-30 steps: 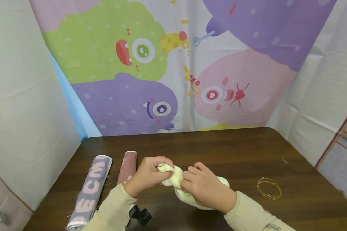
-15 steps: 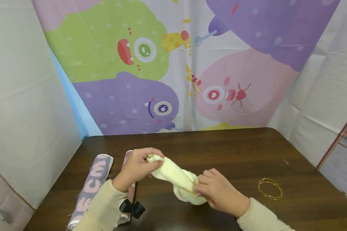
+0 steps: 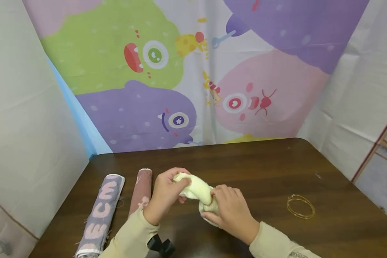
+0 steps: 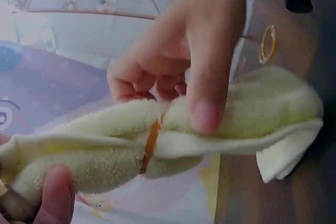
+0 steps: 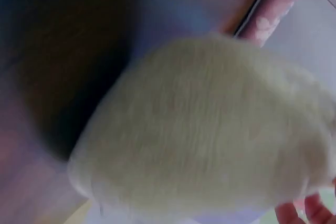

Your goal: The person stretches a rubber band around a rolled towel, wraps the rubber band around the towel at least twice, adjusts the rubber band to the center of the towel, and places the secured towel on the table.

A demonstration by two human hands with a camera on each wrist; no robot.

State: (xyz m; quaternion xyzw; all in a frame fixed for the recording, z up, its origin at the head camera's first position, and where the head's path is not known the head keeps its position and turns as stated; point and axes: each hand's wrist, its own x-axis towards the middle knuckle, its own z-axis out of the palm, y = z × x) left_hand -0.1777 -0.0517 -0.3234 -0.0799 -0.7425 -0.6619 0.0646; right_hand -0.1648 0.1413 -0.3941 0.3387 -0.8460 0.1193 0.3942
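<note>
A rolled pale yellow towel (image 3: 197, 190) is held above the dark wooden table (image 3: 261, 168), near its front. My left hand (image 3: 167, 191) grips the roll's left end. My right hand (image 3: 227, 211) grips its right part, fingers curled over it. In the left wrist view an orange rubber band (image 4: 151, 142) circles the middle of the yellow towel (image 4: 210, 135), and the right hand's fingers (image 4: 207, 77) press beside it. The right wrist view is filled by the blurred yellow towel (image 5: 210, 129).
Two rolled towels lie at the table's left: a grey one with pink letters (image 3: 100, 215) and a dusty pink one (image 3: 142, 190). Loose rubber bands (image 3: 300, 206) lie on the right. A cartoon monster cloth (image 3: 180, 71) hangs behind.
Half a second ago the roll was stretched between my hands. Now my hands have come closer together, the right moving left along the roll, which looks shorter.
</note>
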